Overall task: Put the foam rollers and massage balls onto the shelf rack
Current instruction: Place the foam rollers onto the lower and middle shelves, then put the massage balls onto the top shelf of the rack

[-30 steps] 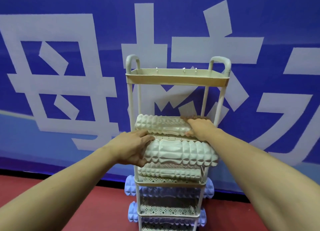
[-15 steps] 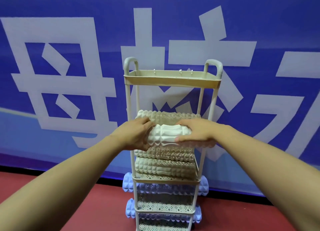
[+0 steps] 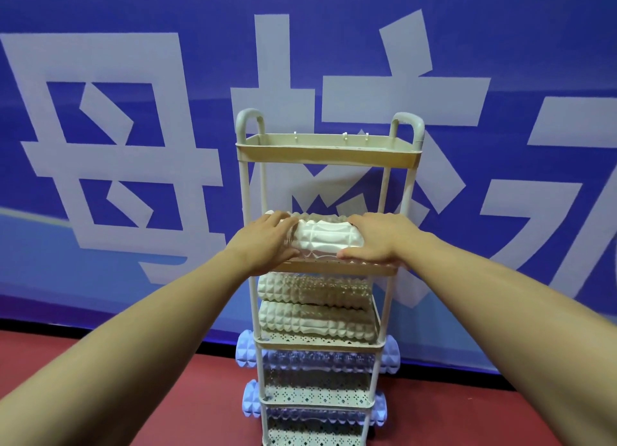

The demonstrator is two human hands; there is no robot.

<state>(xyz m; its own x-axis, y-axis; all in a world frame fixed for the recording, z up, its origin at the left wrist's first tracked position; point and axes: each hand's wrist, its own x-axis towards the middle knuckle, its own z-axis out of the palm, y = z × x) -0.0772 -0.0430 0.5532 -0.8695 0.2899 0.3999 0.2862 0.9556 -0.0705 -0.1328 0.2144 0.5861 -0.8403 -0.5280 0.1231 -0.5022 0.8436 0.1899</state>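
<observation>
Left hand clamps the left end of a white foam roller, right hand clamps its right end, fingers curled over the top. Roller lies crosswise on the second tier of the beige shelf rack, just in front of another ridged roller, possibly touching it. Two cream rollers sit stacked on the tier below. Lavender rollers lie on the two lower tiers, ends sticking out past the posts. Top tray holds nothing visible. Blue banner behind, red floor below.
</observation>
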